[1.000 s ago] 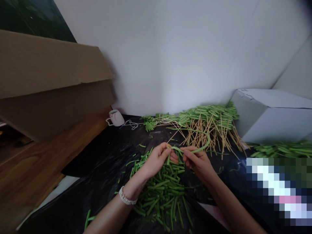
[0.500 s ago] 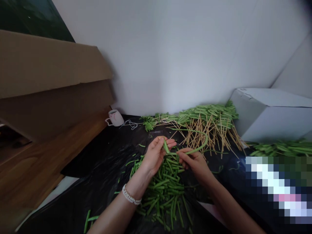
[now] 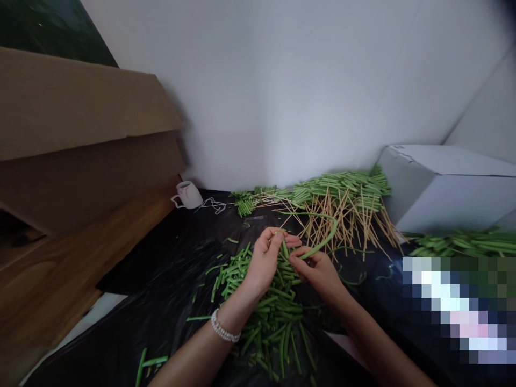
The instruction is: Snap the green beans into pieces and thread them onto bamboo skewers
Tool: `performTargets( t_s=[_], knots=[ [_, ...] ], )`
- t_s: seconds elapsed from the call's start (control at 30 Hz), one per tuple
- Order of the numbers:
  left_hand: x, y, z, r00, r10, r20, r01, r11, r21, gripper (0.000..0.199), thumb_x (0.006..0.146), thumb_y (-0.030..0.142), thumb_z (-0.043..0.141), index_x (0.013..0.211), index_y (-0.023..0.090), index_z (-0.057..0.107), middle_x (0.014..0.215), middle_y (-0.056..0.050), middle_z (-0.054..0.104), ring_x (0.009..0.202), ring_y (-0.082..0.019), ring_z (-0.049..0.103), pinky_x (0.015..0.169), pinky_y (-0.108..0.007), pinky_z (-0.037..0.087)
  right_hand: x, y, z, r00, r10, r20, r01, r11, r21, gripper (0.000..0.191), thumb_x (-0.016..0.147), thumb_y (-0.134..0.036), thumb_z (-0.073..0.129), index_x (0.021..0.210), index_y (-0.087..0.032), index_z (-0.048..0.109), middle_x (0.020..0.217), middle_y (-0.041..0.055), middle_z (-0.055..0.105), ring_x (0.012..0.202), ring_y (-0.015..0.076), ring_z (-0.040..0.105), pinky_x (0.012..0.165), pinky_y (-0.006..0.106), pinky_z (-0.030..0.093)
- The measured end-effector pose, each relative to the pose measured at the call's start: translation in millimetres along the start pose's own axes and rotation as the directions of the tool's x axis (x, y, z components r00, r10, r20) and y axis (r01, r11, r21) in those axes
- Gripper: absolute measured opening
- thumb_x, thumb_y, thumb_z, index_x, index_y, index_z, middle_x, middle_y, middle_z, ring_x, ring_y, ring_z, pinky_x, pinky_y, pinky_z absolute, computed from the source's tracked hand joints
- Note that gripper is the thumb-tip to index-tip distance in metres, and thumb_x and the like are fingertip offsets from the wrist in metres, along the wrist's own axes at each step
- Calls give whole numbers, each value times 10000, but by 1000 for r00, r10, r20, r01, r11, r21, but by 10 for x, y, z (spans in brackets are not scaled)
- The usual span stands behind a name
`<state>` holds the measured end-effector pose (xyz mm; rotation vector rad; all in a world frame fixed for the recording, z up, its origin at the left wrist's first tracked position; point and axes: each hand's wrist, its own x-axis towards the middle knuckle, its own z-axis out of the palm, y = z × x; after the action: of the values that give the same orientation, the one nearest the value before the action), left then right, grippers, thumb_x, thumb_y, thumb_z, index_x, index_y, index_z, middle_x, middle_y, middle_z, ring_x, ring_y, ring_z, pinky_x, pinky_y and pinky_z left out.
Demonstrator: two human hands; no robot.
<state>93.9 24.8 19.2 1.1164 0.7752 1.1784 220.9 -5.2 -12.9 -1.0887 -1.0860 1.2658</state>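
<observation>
A long curved green bean runs from my right hand, whose thumb and fingers pinch it near its lower end. Close beside it, my left hand, with a beaded bracelet at the wrist, is closed on a short piece of green bean. The fingertips of both hands almost meet, and I cannot tell whether the short piece is joined to the long bean. Below my hands lies a heap of cut bean pieces on black plastic sheeting, partly hidden by my left forearm.
Beans threaded on sticks lie along the wall, with the bare sticks pointing toward me. A mug stands at the back left beside a cardboard box. At right are a white box and more long beans.
My left hand has moved right and closer to my right hand. The long bean and my right hand have shifted slightly left, along with the whole view.
</observation>
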Motion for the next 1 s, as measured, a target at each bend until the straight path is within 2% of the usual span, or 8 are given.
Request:
performTargets(
  t_s=[0.2, 0.37, 0.5, 0.57, 0.63, 0.77, 0.9, 1.0],
  knots=[
    [-7, 28, -39, 996, 78, 42, -86, 970, 226, 236, 911, 412, 545, 913, 176, 556, 854, -55, 686, 809, -180, 655, 806, -312, 499, 7, 30, 33, 997, -64, -36, 63, 997, -44, 229, 671, -395, 731, 643, -212, 597, 521, -56, 471, 458, 87, 349, 446, 239, 295],
    [-46, 23, -33, 966, 230, 121, -253, 728, 637, 188, 955, 317, 458, 888, 200, 589, 799, -20, 614, 768, -172, 565, 741, -281, 423, -15, 45, 55, 995, -90, -40, 83, 986, -142, 210, 691, -366, 696, 621, -209, 574, 517, -59, 433, 468, 88, 353, 444, 230, 266],
    [-63, -10, -62, 960, 191, 205, -280, 609, 742, 184, 947, 272, 441, 839, 211, 577, 825, -32, 603, 799, -188, 553, 766, -301, 400, -2, 33, 20, 988, -115, -99, 100, 984, -147, 227, 683, -393, 699, 622, -210, 578, 493, -62, 428, 452, 88, 353, 432, 228, 265],
    [-31, 17, -141, 973, 144, 181, -231, 635, 737, 189, 947, 295, 439, 846, 211, 575, 762, -13, 582, 731, -173, 542, 716, -291, 400, 31, 35, -35, 988, -70, -135, 59, 995, -84, 250, 671, -415, 723, 646, -209, 584, 464, -69, 426, 422, 85, 347, 413, 228, 257],
    [29, 77, -249, 991, 105, 82, -133, 735, 664, 193, 937, 342, 449, 859, 208, 563, 685, 17, 540, 623, -145, 508, 624, -266, 393, 68, 43, -97, 989, -24, -147, 28, 999, 24, 283, 668, -440, 742, 678, -207, 581, 443, -75, 431, 396, 80, 347, 395, 224, 251],
    [123, 197, -402, 999, -41, -4, 40, 952, 303, 278, 871, 468, 538, 870, 190, 540, 663, 45, 505, 495, -84, 422, 484, -207, 324, 88, 49, -153, 997, 13, -77, 5, 975, 224, 296, 692, -436, 744, 764, -208, 570, 459, -82, 460, 388, 74, 388, 376, 201, 258],
    [68, 205, -368, 970, -214, 116, 159, 919, 362, 414, 797, 563, 632, 828, 150, 629, 528, 84, 375, 454, -60, 286, 449, -199, 215, 32, 35, -102, 999, 38, 31, -46, 952, 302, 312, 708, -384, 757, 880, -221, 553, 488, -91, 503, 391, 65, 407, 376, 173, 267],
    [1, 186, -332, 910, -324, 257, 164, 853, 495, 387, 757, 525, 697, 777, 139, 687, 574, 51, 485, 515, -71, 368, 490, -205, 271, 2, 26, -71, 998, 39, 59, -53, 962, 268, 333, 722, -395, 762, 902, -225, 539, 497, -90, 529, 388, 56, 405, 381, 161, 273]
  ],
)
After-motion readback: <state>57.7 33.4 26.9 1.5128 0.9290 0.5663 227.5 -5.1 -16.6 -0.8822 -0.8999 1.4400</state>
